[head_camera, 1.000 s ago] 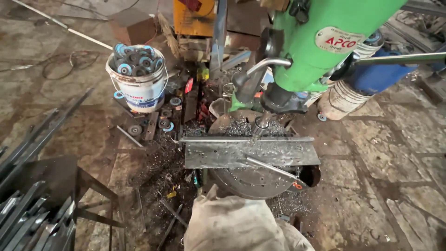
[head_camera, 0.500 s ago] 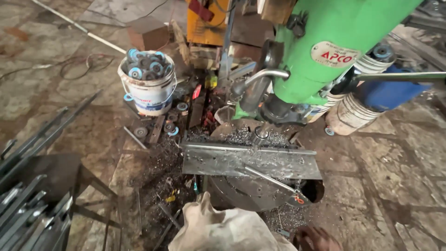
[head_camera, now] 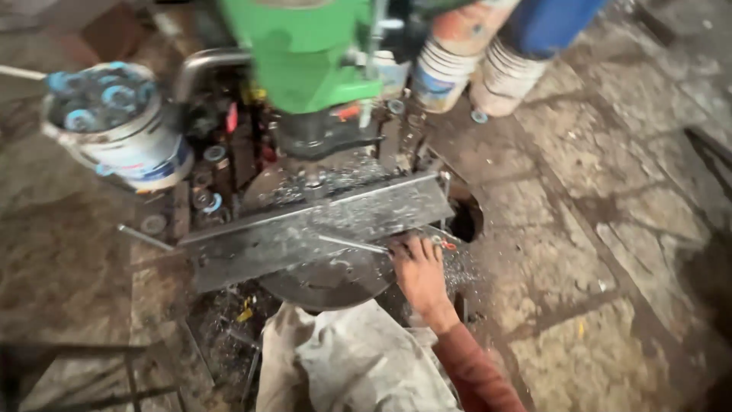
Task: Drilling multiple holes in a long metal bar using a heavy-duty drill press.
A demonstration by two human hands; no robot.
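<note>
A flat steel bar (head_camera: 305,229) covered in metal shavings lies across the round table (head_camera: 328,282) of a green drill press (head_camera: 305,53). My right hand (head_camera: 419,271), in a rust-red sleeve, rests at the bar's front right edge with its fingers closed on the handle end of a thin metal rod-like tool (head_camera: 358,244) that lies on the bar. My left hand is out of view. A pale cloth over my lap (head_camera: 351,366) fills the bottom middle.
A white bucket (head_camera: 122,137) full of blue-rimmed rings stands at the left. Stacked paint pails (head_camera: 457,69) and a blue drum (head_camera: 549,23) stand at the top right. Small round metal parts (head_camera: 206,183) litter the floor beside the press. Cracked stone floor (head_camera: 610,244) spreads to the right.
The view has swung right and closer to the drill press. My right hand has come up from the bottom edge and taken hold of the thin tool on the bar.
</note>
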